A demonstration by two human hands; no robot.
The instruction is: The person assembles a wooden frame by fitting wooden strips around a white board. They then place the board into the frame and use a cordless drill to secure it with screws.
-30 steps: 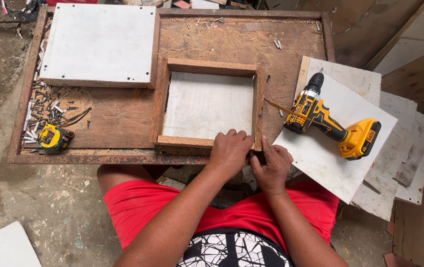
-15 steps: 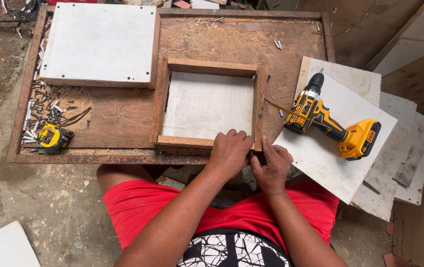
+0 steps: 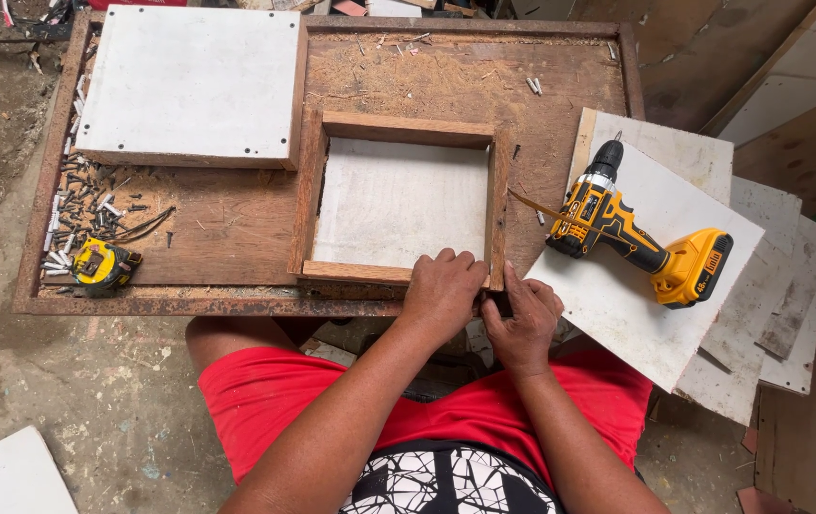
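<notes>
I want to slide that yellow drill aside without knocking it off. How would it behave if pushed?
The drill lies on its side on a white board that overhangs the table, so it probably slides rather than rolls. Its bulky battery end likely makes it heavy for its size, apt to pivot. The smooth-looking board may shift with it.

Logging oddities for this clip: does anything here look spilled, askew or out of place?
Yes. Loose grey screws lie scattered along the wooden worktable's left edge beside the yellow tape measure. The yellow-and-black cordless drill lies off the table on stacked white boards. Both hands grip the square wooden frame's near right corner.
</notes>
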